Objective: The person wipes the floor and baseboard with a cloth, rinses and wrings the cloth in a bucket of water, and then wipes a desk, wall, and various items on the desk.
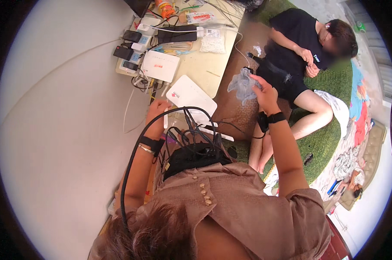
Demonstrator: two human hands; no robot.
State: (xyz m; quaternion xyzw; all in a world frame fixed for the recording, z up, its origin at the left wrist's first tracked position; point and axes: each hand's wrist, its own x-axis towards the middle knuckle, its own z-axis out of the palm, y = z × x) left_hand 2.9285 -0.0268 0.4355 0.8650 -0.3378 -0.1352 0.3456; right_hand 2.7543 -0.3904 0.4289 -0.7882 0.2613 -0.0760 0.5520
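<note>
My right hand is closed on a thin, crumpled, translucent whitish cloth or plastic sheet, which hangs from the fingers beyond the table's right edge. My left hand is at the left side of a white router with stick antennas, its fingers bent around the edge by one antenna. The router lies tilted over the near end of the table. Black cables in front of my body hide part of its near side. Both wrists wear black bands.
A second white router box, power strips with black plugs, tangled cords and a bag of white bits crowd the cream table. On the right, another person sits on a green mat, hands together. A wall stands left.
</note>
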